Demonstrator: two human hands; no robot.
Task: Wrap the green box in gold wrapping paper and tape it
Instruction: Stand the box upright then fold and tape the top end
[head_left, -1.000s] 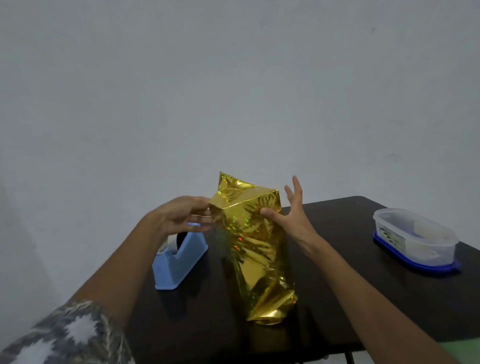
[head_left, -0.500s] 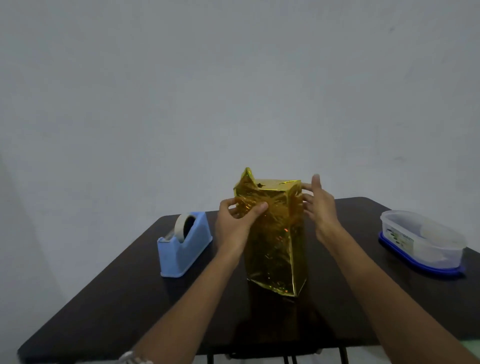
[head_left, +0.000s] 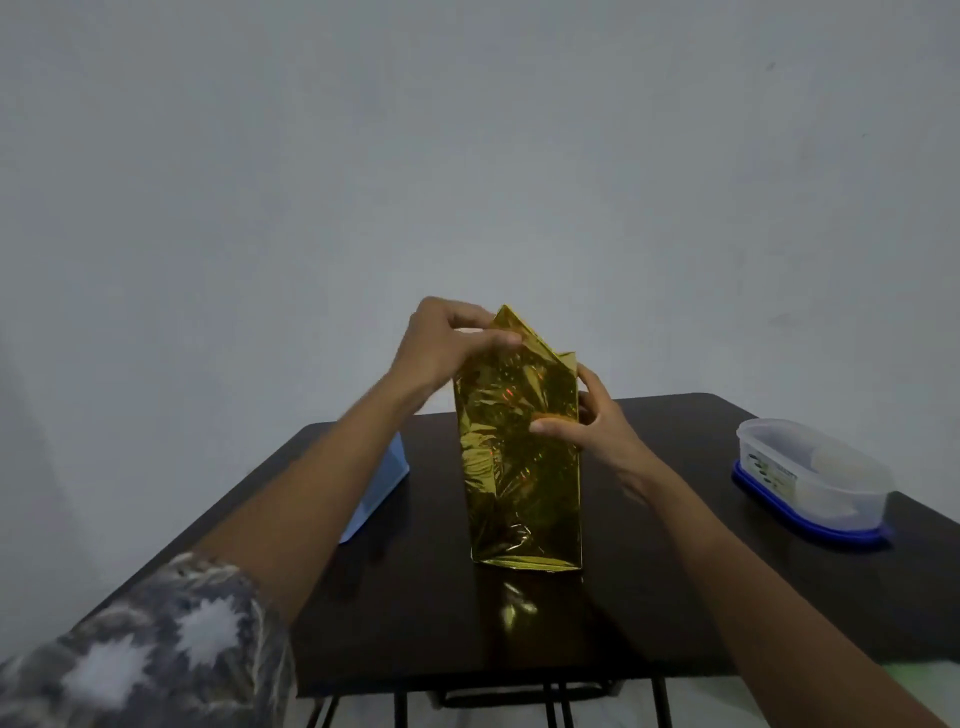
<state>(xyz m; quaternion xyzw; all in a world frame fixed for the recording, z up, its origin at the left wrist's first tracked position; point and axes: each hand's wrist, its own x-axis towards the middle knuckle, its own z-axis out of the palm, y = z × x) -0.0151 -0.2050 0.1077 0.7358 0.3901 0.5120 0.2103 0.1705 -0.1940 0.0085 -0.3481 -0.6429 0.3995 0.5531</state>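
Bare grey wall (head_left: 467, 156) behind, dark bench (head_left: 675, 571) below, and the action was all at the top of the parcel. The left hand (head_left: 447, 343) had climbed from the near face up to the upper left corner, and its thumb and curled fingers pinched the raised peak of the gold wrapping paper (head_left: 519, 467). The right hand (head_left: 597, 426) had slid down from the top right edge. It now clasped the right side about a third of the way down, thumb laid across the front, fingers wrapped behind. So the hands were apart, each clamped on foil, one high, one lower. The green box itself was out of sight, fully sheathed. It stood upright at mid-bench, squarer than a second before, when it leaned. By my reading the body was wrapped and the top end was being folded shut, with tape due next. No tape could be made out on the foil. The blue tape dispenser (head_left: 379, 488) sat just left, now mostly hidden behind the left forearm. A clear plastic container (head_left: 810, 478) sat well off to the right.
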